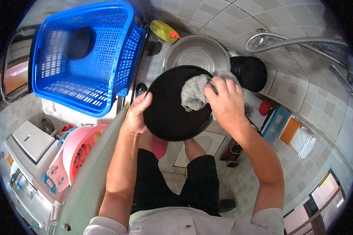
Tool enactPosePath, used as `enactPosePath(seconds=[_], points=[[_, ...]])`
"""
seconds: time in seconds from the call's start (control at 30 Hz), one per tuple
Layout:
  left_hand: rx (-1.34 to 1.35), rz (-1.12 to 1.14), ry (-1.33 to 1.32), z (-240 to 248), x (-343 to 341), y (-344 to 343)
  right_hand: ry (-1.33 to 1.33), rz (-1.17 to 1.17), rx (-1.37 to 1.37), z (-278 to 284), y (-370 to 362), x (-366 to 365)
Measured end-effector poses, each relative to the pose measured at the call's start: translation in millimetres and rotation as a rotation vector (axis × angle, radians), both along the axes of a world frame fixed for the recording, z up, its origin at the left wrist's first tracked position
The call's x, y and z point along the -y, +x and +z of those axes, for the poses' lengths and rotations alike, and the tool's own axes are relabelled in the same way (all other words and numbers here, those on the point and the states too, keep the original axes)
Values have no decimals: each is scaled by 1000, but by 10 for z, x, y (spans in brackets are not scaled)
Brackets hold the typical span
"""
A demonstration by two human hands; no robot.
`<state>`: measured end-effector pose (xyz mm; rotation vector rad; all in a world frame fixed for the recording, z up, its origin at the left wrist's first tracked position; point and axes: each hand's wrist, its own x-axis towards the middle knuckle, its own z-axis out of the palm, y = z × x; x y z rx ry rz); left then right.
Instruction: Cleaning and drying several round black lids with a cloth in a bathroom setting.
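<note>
A round black plate [164, 111] is held up in front of me. My left hand [136, 113] grips its left rim, thumb on the upper face. My right hand [226, 98] is closed on a crumpled grey cloth [194, 93], which lies against the upper right part of the plate. Just beyond the plate is a wide metal basin [196, 51], its near side hidden behind the plate and cloth. To the right of the basin sits a stack of round black plates [254, 74].
At the far left stands a blue plastic basket [119, 58] with a round black plate [81, 43] in it. A yellow bottle [161, 30] with a red cap lies near the basin. Pink tubs [68, 156] are at left; a metal shower hose [298, 40] hangs at right.
</note>
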<state>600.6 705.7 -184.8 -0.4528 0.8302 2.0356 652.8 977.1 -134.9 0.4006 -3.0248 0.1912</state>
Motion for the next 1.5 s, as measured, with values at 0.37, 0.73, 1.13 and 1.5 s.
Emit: enactPosePath(seconds=[0.37,0.73,1.13,1.5], points=[[13,261,-4,-71,-263,2,-464,9,372,-4,505,674],[-39,59,-22,38,-363,112,-135,-425,180,-39,-30,299],[13,52,-52,-95,-119,-156,-214,142,701,-44,542,454],[-152,-215,-153,64,-247,-255,230,74,321,-20,-32,-112]])
